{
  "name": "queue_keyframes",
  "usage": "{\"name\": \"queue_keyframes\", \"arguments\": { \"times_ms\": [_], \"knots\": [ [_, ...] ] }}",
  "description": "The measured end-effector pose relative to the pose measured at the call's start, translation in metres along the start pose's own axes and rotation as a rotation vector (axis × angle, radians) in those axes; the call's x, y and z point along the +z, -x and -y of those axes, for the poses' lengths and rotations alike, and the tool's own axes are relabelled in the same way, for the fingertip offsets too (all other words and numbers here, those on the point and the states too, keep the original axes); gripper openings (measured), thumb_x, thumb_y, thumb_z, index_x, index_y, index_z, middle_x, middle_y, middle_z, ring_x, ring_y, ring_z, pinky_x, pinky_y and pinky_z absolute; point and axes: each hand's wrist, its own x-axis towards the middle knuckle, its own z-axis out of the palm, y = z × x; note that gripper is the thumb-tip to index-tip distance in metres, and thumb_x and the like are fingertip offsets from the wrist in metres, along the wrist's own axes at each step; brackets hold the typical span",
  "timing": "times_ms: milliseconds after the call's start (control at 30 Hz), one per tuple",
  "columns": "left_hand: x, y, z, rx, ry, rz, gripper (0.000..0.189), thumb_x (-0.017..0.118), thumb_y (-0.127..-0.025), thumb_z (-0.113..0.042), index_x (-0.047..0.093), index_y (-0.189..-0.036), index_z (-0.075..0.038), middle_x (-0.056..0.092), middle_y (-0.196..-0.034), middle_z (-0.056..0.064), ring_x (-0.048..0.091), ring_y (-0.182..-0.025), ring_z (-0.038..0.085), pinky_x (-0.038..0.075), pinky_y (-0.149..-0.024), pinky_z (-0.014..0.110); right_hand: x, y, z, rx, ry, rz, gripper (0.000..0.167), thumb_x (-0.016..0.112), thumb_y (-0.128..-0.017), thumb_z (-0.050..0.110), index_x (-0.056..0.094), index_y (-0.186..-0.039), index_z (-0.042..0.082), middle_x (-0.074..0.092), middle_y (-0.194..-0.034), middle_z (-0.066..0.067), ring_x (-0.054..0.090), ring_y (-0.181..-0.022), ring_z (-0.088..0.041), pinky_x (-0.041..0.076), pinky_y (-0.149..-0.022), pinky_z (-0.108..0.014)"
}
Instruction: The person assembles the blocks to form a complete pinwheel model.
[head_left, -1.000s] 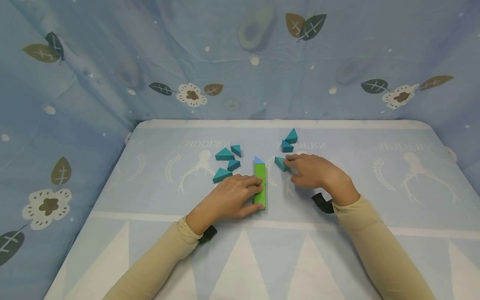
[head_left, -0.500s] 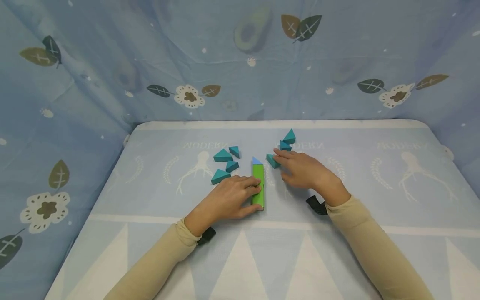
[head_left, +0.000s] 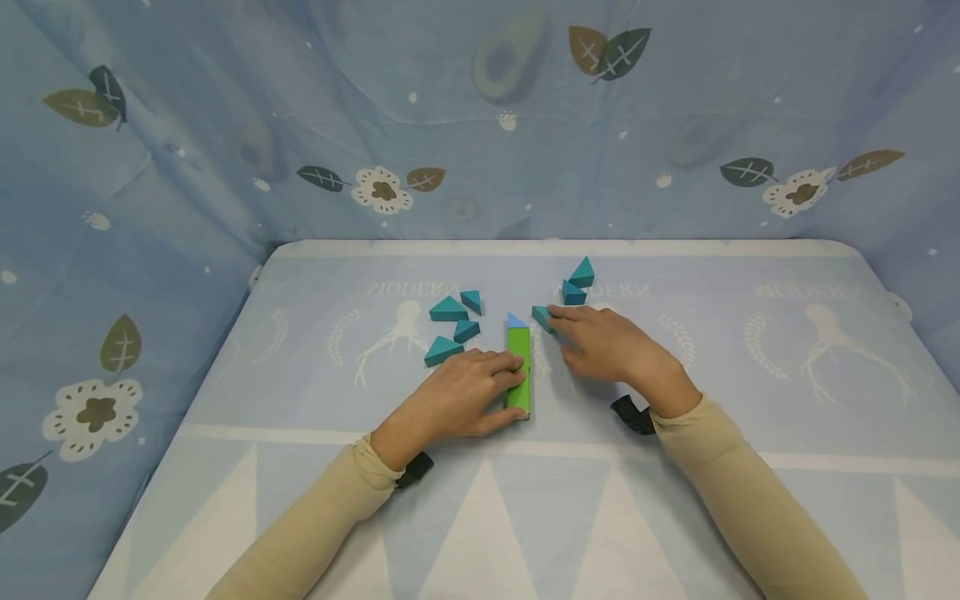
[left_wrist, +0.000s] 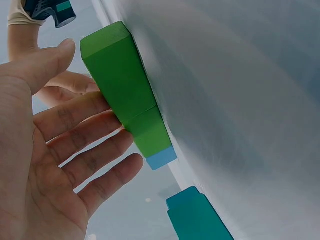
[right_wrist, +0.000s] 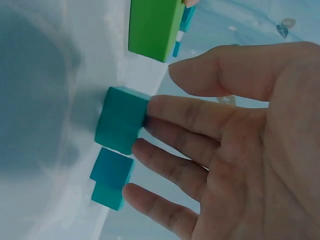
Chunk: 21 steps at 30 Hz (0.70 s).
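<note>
My left hand (head_left: 474, 393) rests its nearly straight fingers on two green blocks (head_left: 519, 342) lined up end to end. In the left wrist view the thumb stands apart from the green blocks (left_wrist: 117, 75). A small light-blue triangular block (head_left: 515, 320) sits at their far end. To the right, my right hand (head_left: 609, 343) touches a teal triangular block (head_left: 542, 317) with extended fingertips, hiding part of it. The right wrist view shows the fingers against this teal block (right_wrist: 121, 120) and the thumb free of it.
Several teal triangular blocks (head_left: 448, 310) lie beyond the left hand. Two more, a darker one (head_left: 573, 293) and a lighter one (head_left: 582, 272), lie beyond the right hand. The cloth-covered table (head_left: 675, 275) ends at a patterned curtain (head_left: 480, 125).
My right hand has slid the teal block left, closer to the green blocks, and its fingers now cover more of it. The left hand stays on the green blocks.
</note>
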Motion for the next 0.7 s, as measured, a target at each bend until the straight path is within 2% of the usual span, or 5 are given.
{"name": "queue_keyframes", "arguments": {
  "times_ms": [233, 533, 700],
  "knots": [
    [0.000, -0.001, 0.000, 0.001, 0.002, 0.006, 0.050, 0.063, -0.091, -0.051, 0.072, -0.120, -0.011, 0.065, -0.127, 0.002, 0.064, -0.114, 0.018, 0.053, -0.095, 0.034, 0.006, -0.005, -0.004, -0.035, -0.031, -0.051, 0.050, 0.056, -0.097, 0.016, 0.046, -0.145, 0.002, 0.038, -0.155, -0.013, 0.040, -0.139, -0.037, 0.039, -0.107, -0.056],
    [0.000, 0.000, 0.000, 0.002, -0.004, 0.007, 0.050, 0.063, -0.091, -0.052, 0.071, -0.120, -0.011, 0.065, -0.128, 0.003, 0.064, -0.115, 0.019, 0.053, -0.095, 0.034, 0.010, -0.011, -0.005, -0.087, 0.012, -0.117, 0.049, 0.059, -0.097, 0.018, 0.050, -0.142, 0.002, 0.041, -0.153, -0.014, 0.045, -0.135, -0.035, 0.046, -0.100, -0.053],
    [-0.001, -0.001, 0.000, 0.000, -0.004, 0.011, 0.051, 0.063, -0.092, -0.052, 0.071, -0.121, -0.012, 0.064, -0.129, 0.003, 0.064, -0.116, 0.019, 0.053, -0.095, 0.034, 0.013, -0.011, -0.005, -0.095, 0.030, -0.168, 0.046, 0.061, -0.096, 0.017, 0.054, -0.139, 0.003, 0.044, -0.151, -0.015, 0.047, -0.133, -0.036, 0.044, -0.101, -0.056]
  ]
}}
